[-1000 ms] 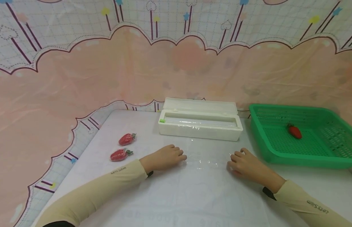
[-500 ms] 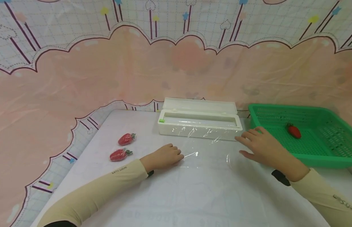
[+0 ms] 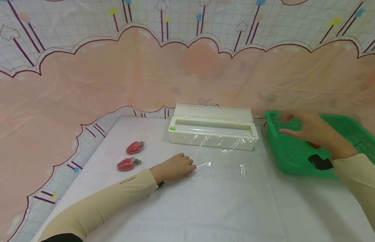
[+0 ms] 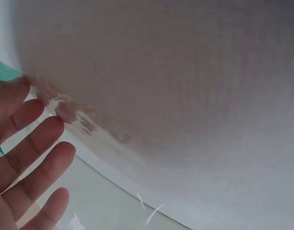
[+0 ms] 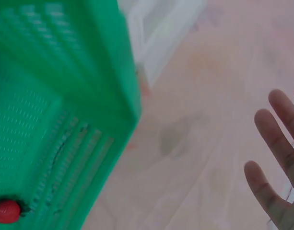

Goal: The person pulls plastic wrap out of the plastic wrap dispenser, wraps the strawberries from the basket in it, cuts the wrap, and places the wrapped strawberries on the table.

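My left hand [image 3: 175, 167] pinches the near-left corner of a sheet of clear cling film [image 3: 222, 166]. In the left wrist view the film's edge sits at the thumb and forefinger, with the other fingers [image 4: 63, 153] spread apart. The sheet stretches from a white cling film dispenser [image 3: 213, 138] whose lid stands up. Over the green basket [image 3: 281, 161] hovers my right hand [image 3: 315, 131], fingers parted, holding nothing. Below it lies a red strawberry [image 3: 313, 145], mostly hidden by the hand but visible in the right wrist view as a strawberry [image 5: 6, 212] near the basket's wall.
Two film-wrapped strawberries lie left of the left hand: one farther strawberry [image 3: 135, 147] and one nearer strawberry [image 3: 128, 164]. A patterned cloth backdrop [image 3: 199, 77] rises behind the white-covered table [image 3: 205, 208]. The dispenser's small green slider [image 3: 172, 128] is at its left end.
The right hand has let go of the film's right side and moved right and away from me, over the green basket. The left hand has stayed on its corner.
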`<state>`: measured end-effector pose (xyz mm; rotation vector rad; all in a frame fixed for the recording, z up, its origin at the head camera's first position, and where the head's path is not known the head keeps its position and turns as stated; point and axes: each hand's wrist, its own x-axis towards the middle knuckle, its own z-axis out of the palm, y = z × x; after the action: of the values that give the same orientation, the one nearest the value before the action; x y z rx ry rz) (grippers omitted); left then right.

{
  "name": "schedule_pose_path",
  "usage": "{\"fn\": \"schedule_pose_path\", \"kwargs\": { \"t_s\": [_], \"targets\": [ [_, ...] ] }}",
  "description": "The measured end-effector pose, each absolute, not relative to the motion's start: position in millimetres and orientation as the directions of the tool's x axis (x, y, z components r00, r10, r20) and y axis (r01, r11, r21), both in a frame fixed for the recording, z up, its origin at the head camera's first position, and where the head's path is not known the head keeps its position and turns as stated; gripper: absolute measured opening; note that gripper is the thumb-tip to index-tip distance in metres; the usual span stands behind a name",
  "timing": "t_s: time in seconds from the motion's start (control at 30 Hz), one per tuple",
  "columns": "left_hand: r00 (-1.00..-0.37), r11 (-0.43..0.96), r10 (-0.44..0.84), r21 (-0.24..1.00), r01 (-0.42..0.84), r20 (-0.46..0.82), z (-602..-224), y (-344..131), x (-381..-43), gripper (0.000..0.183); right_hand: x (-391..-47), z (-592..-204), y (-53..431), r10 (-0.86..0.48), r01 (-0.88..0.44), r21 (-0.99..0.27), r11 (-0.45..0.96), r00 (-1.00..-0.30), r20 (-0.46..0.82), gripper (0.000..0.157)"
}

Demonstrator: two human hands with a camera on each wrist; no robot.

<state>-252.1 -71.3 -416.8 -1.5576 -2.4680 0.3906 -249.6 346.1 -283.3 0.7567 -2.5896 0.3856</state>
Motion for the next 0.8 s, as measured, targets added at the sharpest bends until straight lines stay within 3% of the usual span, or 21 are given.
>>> {"fn": "schedule_pose_path", "kwargs": {
  "t_s": [0.13, 0.4, 0.8],
  "targets": [
    [-0.426, 0.411, 0.904, -0.348, 0.843, 0.036, -418.3, -69.8, -254.4, 0.010, -263.9, -280.0, 367.6, -0.373, -0.505, -0.256, 0.824, -0.825, 0.425, 0.049],
    [-0.490, 0.469, 0.871, -0.336, 0.817, 0.025, -409.7, -72.5, -259.2, 0.023, -291.6, -288.9, 413.7, -0.330, -0.453, -0.289, 0.843, -0.861, 0.387, 0.048],
    [-0.528, 0.514, 0.848, -0.309, 0.800, 0.044, -418.5, -86.7, -267.7, 0.017, -301.9, -304.8, 460.9, -0.174, -0.264, -0.428, 0.865, -0.956, 0.238, 0.046]
  ]
}}
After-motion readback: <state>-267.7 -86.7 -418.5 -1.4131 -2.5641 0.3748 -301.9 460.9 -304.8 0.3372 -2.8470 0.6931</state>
